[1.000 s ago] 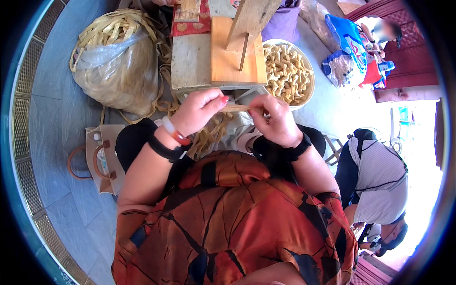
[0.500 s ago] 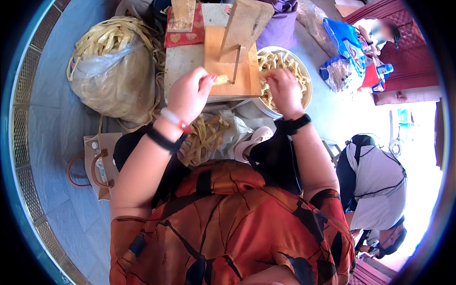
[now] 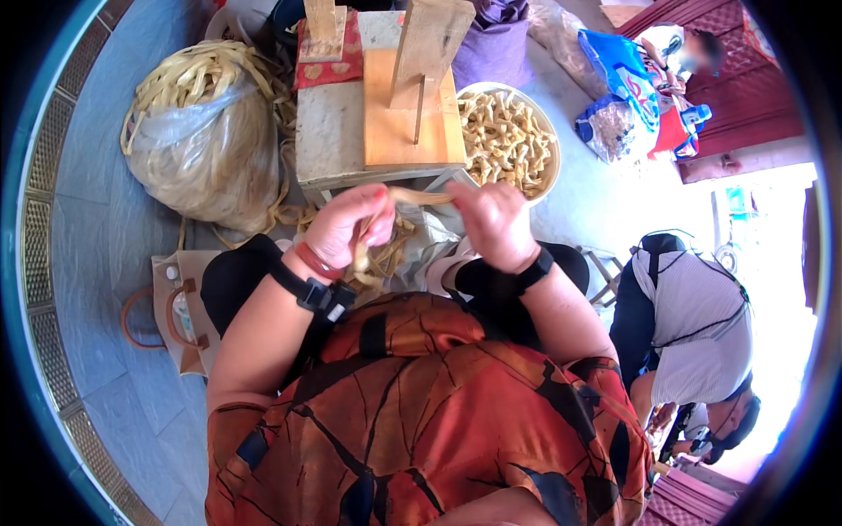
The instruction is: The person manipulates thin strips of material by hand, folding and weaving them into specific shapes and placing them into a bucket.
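One tan strip (image 3: 423, 197), gripped in left hand (image 3: 345, 225) and right hand (image 3: 496, 228); wooden stand (image 3: 433, 53) on bench (image 3: 329, 131) beyond.

Could read no words, numbers or signs; saw only blurred white print on the blue bag (image 3: 619, 72).

Grey floor tiles (image 3: 88, 263) are stretching past the table's (image 3: 331, 136) left edge; past its right, maroon drapery (image 3: 741, 114) is hanging, daylight (image 3: 781, 298) glaring.
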{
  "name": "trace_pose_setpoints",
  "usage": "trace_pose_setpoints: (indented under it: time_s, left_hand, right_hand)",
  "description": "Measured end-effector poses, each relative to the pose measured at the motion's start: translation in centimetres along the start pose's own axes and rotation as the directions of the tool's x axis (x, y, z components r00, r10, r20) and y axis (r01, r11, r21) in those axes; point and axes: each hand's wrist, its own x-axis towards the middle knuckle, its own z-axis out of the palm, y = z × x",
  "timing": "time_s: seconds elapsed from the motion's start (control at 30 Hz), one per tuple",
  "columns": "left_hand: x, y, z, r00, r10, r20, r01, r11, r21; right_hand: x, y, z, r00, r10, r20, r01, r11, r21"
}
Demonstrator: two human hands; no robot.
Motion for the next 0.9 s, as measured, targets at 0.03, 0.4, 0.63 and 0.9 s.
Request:
trace_pose_setpoints:
  time_s: [0.03, 0.4, 0.63, 0.9]
  left_hand:
    - [0.2, -0.1, 0.5, 0.994, 0.101, -0.040, -0.102, 0.994, -0.038]
    - [0.6, -2.9, 0.0, 0.990, -0.088, 0.108, -0.047, 0.518, 0.854]
    - [1.2, -3.5, 0.5, 0.994, 0.007, -0.109, 0.065, 0.765, 0.641]
    - [1.0, -3.6, 2.3, 0.802, 0.457, 0.384, -0.307, -0.235, 0.922]
  right_hand:
    - [0.0, -0.8, -0.2, 0.991, -0.100, 0.087, 0.093, 0.993, 0.079]
    - [-1.2, -2.8, 2.0, 0.980, -0.161, 0.120, 0.134, 0.969, 0.207]
    - [-1.9, -1.4, 4.7, 0.715, 0.554, 0.427, -0.553, 0.074, 0.830]
    - [-0.7, -0.3, 3.7, 0.652, 0.370, 0.662, -0.592, -0.298, 0.749]
